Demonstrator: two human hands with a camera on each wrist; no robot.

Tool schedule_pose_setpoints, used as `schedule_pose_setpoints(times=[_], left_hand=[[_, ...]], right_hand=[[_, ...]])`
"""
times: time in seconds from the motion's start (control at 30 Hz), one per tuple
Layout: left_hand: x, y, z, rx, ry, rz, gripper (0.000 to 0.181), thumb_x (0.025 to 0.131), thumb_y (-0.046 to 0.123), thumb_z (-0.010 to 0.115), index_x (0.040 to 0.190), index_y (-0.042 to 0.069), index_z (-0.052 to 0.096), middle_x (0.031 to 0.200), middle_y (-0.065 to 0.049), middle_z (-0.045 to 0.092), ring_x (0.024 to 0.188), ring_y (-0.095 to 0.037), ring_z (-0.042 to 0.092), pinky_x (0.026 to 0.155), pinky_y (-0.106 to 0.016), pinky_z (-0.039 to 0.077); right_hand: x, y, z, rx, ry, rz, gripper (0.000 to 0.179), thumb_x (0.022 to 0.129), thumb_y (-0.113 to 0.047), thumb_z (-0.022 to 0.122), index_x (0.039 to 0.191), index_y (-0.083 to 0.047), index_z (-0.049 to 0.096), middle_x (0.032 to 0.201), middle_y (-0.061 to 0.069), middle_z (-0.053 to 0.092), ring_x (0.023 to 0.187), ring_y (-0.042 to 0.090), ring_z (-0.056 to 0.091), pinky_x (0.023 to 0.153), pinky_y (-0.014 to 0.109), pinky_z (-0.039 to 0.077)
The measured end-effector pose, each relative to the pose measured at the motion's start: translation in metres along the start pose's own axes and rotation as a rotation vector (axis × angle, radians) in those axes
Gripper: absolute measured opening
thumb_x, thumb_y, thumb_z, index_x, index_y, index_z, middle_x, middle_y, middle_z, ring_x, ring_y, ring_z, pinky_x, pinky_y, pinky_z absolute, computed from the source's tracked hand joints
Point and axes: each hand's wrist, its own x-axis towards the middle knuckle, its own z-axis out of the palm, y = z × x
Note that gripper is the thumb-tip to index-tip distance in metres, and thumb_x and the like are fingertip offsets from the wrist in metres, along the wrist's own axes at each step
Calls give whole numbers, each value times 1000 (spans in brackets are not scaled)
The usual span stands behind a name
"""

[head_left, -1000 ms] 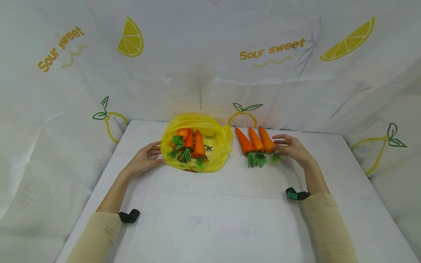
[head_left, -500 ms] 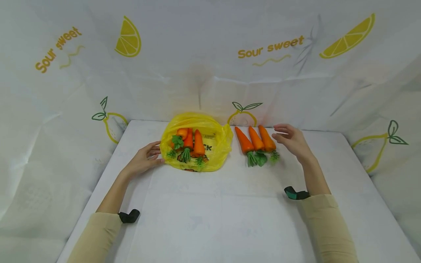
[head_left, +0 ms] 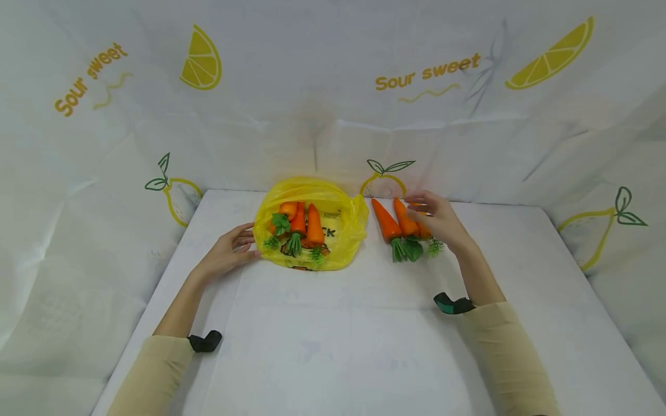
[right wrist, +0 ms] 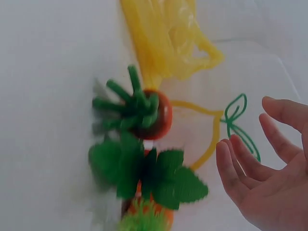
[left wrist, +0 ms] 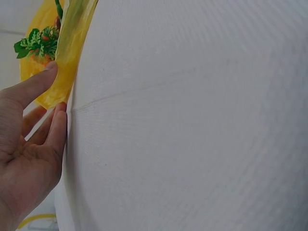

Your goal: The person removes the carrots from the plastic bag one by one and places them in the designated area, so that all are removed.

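Observation:
A yellow plastic bag [head_left: 348, 248] lies with its mouth open toward me, several orange carrots [head_left: 314, 228] with green tops inside. My left hand [head_left: 229, 251] is at the bag's left edge, thumb and fingers spread apart. In the left wrist view, its thumb [left wrist: 36, 86] and fingertips touch the yellow plastic. To the right of the bag, three carrots lie side by side: a left one [head_left: 385, 222], a middle one [head_left: 406, 219] and a right one [head_left: 424, 232], partly hidden by my right hand [head_left: 439, 218]. That hand hovers over them with loosely bent fingers, holding nothing.
White cloth covers the table [head_left: 333, 346]. Behind it rises a white curtain [head_left: 312, 86] with printed lemons and lettering. The carrots' green leaves [right wrist: 149, 175] point toward the front of the table. Black wrist cameras [head_left: 205, 341] are strapped to both forearms.
My right hand lifted away from the right carrot, then swung left over the middle and right carrots. The left hand and the bag stay in place.

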Motion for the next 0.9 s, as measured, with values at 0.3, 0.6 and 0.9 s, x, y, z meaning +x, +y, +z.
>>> schedule_pose_setpoints(times=[0.3,0.6,0.9], left_hand=[[-1,3,1,-20,-4,-11,88,100,23,81,171,11,31,161,-22,53,151,-39,54,126,-36,49],[0,5,1,-10,-2,-13,88,100,23,80,171,12,30,161,-22,52,151,-39,54,127,-43,47],[0,2,0,4,-2,-6,88,100,23,81,171,10,31,160,-23,53,149,-40,55,119,-22,52]], right_hand=[[17,-25,33,33,-69,-92,42,107,-16,68,145,2,61,151,24,60,140,46,61,116,57,57],[25,-46,66,72,-150,-155,41,104,-10,72,141,5,63,149,24,62,133,45,66,111,49,62],[38,-56,103,93,-260,-172,39,106,-12,70,141,3,63,146,24,65,133,44,66,114,54,60]])
